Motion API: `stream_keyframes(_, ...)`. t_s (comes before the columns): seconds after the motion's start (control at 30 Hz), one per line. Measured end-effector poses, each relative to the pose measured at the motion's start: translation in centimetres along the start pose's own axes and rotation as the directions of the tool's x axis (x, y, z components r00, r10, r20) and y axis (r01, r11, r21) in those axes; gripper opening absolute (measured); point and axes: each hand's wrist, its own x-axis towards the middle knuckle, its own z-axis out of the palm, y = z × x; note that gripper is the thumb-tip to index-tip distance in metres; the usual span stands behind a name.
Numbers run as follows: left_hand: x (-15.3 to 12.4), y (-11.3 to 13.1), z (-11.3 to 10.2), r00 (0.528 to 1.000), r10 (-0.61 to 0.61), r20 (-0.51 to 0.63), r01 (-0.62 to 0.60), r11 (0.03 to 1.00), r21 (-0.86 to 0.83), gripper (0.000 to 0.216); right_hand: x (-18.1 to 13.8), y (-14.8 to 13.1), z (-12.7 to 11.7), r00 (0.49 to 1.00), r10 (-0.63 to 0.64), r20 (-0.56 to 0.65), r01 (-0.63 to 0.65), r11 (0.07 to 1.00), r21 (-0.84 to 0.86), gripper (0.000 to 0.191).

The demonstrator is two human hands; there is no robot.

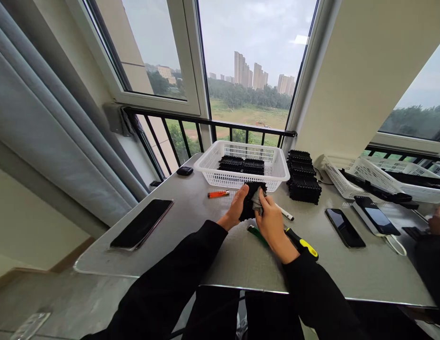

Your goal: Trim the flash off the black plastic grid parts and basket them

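Observation:
My left hand grips a black plastic part with toothed edges, held tilted just above the table. Pressed against the face of that part is a grey cloth, pinched in the fingers of my right hand. Just beyond my hands stands a white plastic basket with several similar black parts in it. Under and beside my right hand lie a green-handled tool, a white pen-like stick and a yellow-and-black handle, each partly covered.
An orange lighter and a small black case lie left of the basket. A large phone rests at left. Stacked black parts, another phone and more baskets are at right, near another person's hand.

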Motion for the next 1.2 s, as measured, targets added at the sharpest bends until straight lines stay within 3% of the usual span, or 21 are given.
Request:
stream_keyframes(0.2,0.5,1.9,-0.5,0.996,-0.085,0.031,0.088,0.988,-0.13,0.05,-0.6,-1.1,0.1,0.965,-0.033,0.259,0.057,0.995,-0.086,0.063)
stream_keyframes(0.3,0.7,2.4,-0.4,0.994,-0.103,0.018,0.105,0.983,-0.15,0.055,-0.6,-1.5,-0.3,0.949,-0.02,0.314,0.073,0.984,-0.16,0.062)
stream_keyframes(0.53,0.8,2.6,-0.6,0.993,-0.114,0.038,0.12,0.969,-0.215,0.057,-0.4,-2.4,-1.4,0.944,-0.02,0.33,0.118,0.953,-0.281,0.037)
stream_keyframes(0.73,0.9,2.0,-0.9,0.992,-0.126,0.033,0.13,0.974,-0.187,0.054,-0.4,-0.8,-0.3,0.976,-0.038,0.216,0.066,0.99,-0.126,0.016)
stream_keyframes(0.87,1.1,1.6,-0.8,0.995,-0.093,0.044,0.1,0.975,-0.2,0.054,-0.4,0.2,-0.1,0.999,-0.032,0.035,0.031,0.999,0.03,0.026)
stream_keyframes(0.93,1.0,1.5,-0.7,0.994,-0.088,0.058,0.098,0.975,-0.201,0.057,-0.5,0.0,-0.2,0.998,-0.056,-0.021,0.056,0.998,0.034,0.043)
stream_keyframes(1.03,0.8,1.4,-0.4,0.991,-0.112,0.071,0.123,0.977,-0.176,0.058,-0.5,-0.7,-0.3,0.995,-0.068,0.071,0.073,0.995,-0.07,0.061)
stream_keyframes(1.2,0.5,1.7,0.1,0.988,-0.144,0.055,0.151,0.975,-0.164,0.057,-0.4,-1.4,-0.7,0.958,-0.087,0.273,0.142,0.971,-0.192,0.063)
